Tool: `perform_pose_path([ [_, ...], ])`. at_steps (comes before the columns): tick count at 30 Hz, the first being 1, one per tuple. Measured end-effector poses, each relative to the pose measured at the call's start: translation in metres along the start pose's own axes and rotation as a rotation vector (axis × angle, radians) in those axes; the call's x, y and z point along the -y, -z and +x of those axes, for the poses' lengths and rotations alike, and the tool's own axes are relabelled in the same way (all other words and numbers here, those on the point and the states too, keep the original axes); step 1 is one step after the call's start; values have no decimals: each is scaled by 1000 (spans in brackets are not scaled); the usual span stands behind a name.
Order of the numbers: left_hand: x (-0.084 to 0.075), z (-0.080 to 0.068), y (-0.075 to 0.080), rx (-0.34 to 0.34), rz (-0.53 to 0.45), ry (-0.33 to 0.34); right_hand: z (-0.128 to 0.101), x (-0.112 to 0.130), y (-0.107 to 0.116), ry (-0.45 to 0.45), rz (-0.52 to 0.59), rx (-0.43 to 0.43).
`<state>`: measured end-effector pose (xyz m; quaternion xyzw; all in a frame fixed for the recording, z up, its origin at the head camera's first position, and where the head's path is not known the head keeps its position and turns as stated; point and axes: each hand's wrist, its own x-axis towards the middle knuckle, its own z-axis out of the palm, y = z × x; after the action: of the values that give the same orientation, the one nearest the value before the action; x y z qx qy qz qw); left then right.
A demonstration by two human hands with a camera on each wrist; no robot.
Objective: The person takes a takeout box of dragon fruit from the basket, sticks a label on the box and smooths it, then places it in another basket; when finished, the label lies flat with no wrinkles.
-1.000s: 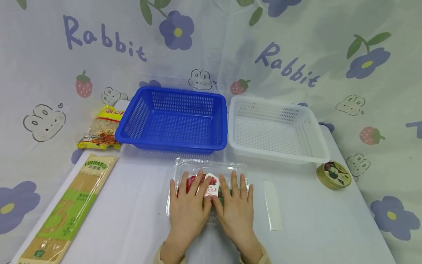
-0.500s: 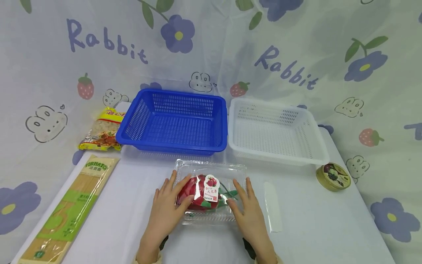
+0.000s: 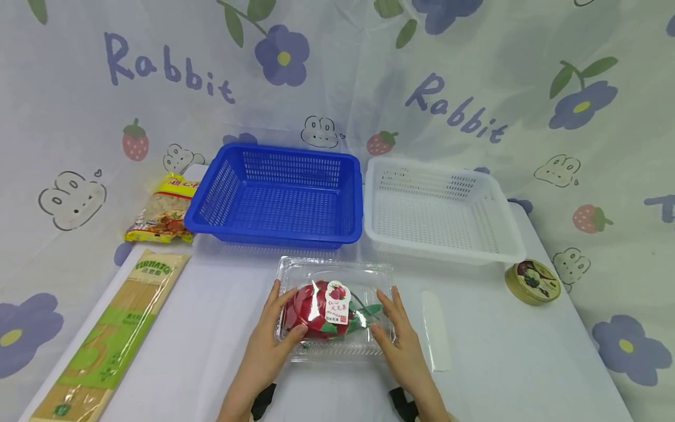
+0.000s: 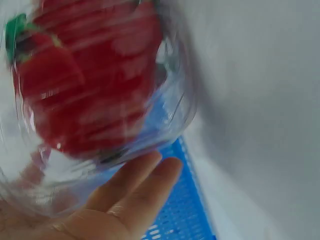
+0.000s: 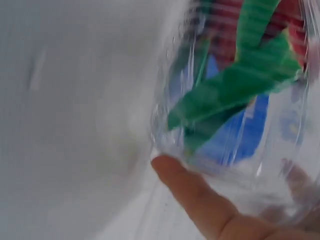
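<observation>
A clear plastic clamshell box point(image 3: 337, 349) lies shut in front of the person, with a red dragon fruit point(image 3: 308, 308) with green tips inside and a white label point(image 3: 337, 302) on its lid. The left hand point(image 3: 269, 340) grips the box's left side, its thumb on the lid and its fingers along the edge. On the opposite side the right hand point(image 3: 403, 343) holds the box in the same way. The left wrist view shows fingertips point(image 4: 167, 170) against the box's wall; in the right wrist view a finger point(image 5: 187, 187) touches its corner.
Behind the box stand a blue basket point(image 3: 274, 237) and a white basket point(image 3: 448, 252). A noodle pack point(image 3: 113, 334) and a yellow food bag point(image 3: 163, 211) lie left. To the right are a white strip point(image 3: 435, 331) and a round gold tin point(image 3: 532, 282).
Both hands have lifted off the lid's top, moved apart and come to the box's two sides. Over the last half second they have closed in on those sides.
</observation>
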<state>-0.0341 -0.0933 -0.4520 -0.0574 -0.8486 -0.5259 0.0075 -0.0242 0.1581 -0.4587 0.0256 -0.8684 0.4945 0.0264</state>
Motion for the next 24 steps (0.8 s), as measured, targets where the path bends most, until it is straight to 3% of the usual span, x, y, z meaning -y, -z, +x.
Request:
perform_pose_path([
  [8,-7,-6,-8,-74,17,47,0,3,-5,56,4,-66],
  [15,-12,-11,2,-6,68,75,-4,6,-7,114,5,-81],
  [19,-13,-14,10,21,122,-5,-3,12,-4,148,10,-102],
  [24,-14,-14,19,-6,184,-207,1,23,7,203,44,-91],
])
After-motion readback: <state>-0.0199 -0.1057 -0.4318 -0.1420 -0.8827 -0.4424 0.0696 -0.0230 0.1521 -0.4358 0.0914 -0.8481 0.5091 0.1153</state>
